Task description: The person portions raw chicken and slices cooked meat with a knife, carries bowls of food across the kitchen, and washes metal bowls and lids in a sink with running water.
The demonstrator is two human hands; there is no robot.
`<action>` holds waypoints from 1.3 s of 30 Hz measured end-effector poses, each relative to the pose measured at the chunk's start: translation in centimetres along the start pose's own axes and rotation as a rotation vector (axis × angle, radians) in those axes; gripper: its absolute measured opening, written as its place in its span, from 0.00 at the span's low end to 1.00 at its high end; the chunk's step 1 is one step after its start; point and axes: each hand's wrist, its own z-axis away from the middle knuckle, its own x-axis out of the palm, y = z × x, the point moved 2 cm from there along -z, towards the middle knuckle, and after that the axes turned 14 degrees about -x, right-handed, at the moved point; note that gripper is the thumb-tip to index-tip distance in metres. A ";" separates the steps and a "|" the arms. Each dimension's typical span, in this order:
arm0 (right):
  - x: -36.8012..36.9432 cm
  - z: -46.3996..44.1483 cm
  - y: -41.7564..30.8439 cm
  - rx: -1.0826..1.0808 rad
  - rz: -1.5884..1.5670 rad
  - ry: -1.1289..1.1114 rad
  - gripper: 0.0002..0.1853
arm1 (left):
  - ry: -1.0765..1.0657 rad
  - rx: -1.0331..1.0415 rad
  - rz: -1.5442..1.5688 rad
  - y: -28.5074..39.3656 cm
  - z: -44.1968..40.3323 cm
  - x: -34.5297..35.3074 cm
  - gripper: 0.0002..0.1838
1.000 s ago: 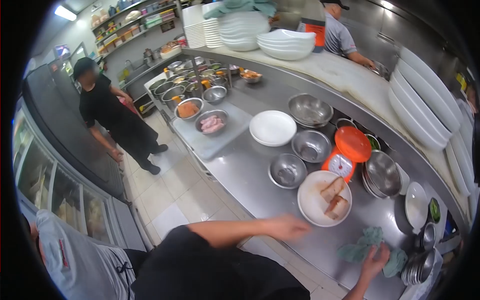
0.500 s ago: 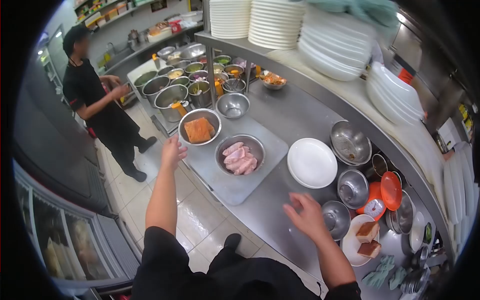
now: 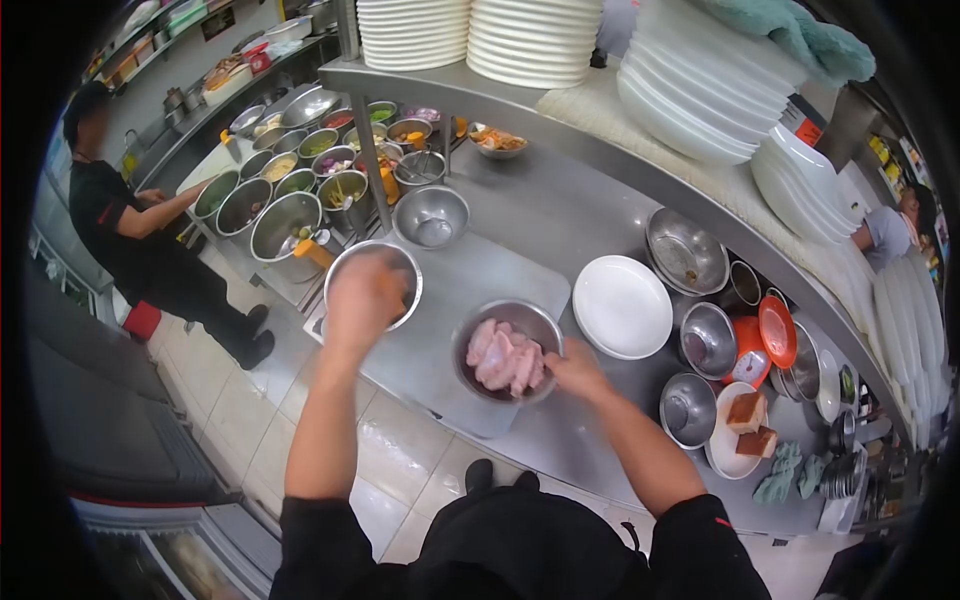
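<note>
My left hand (image 3: 362, 300) is over a steel bowl (image 3: 413, 268) and hides most of what lies in it. A blurred bit of the orange slab (image 3: 388, 286) shows beside my fingers; motion smears them, so their grip is unclear. My right hand (image 3: 580, 373) has its fingers closed at the right rim of a second steel bowl (image 3: 464, 335). That bowl holds several raw, pale pink pieces of what looks like chicken (image 3: 505, 358). Both bowls are on a grey cutting board (image 3: 525, 275).
An empty steel bowl (image 3: 432, 217) stands behind. A white plate (image 3: 622, 307) lies to the right, near steel bowls, a red scale (image 3: 748, 350) and a plate of brown-topped blocks (image 3: 733, 462). Ingredient pots and a co-worker (image 3: 130, 210) are at the left. Stacked plates (image 3: 530, 40) fill the shelf above.
My left hand has moved over the bowl with the orange slab. My right hand has reached the chicken bowl's rim, and that bowl has shifted towards me. The co-worker now reaches to the pots.
</note>
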 end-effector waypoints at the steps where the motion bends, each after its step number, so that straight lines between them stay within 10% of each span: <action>1: -1.0 0.8 1.8 -0.012 0.056 -0.008 0.18 | -0.107 0.091 -0.160 1.9 -1.2 1.9 0.17; 5: -3.7 8.2 4.3 0.014 0.003 -0.006 0.18 | -0.245 0.276 -0.767 1.9 -6.8 13.4 0.15; 10: -4.8 14.8 7.0 0.205 -0.131 0.150 0.23 | -0.392 0.154 -0.737 2.7 -9.7 19.3 0.16; 18: -13.5 23.3 6.8 0.054 0.225 0.499 0.30 | -0.478 1.226 -0.097 23.7 7.2 18.8 0.05; 22: -17.0 24.4 8.5 -0.119 0.321 0.933 0.28 | -0.777 1.419 -0.084 28.7 14.8 20.7 0.09; 25: -17.2 24.5 11.3 -0.150 0.319 0.820 0.24 | -0.610 1.430 0.003 27.6 15.7 21.5 0.28; 32: -17.8 24.7 11.9 -0.251 0.442 0.752 0.20 | -0.699 0.074 -0.461 19.7 0.5 30.2 0.27; 35: -17.9 24.3 9.5 -0.268 0.439 0.724 0.17 | -0.707 0.187 -0.402 16.1 -2.7 35.6 0.20; 37: -17.5 24.1 8.3 -0.264 0.446 0.710 0.16 | -0.732 0.745 -0.705 14.3 -5.3 36.7 0.14; 39: -17.1 23.8 6.6 -0.225 0.451 0.703 0.15 | -0.697 0.719 -0.685 14.3 -8.1 32.7 0.11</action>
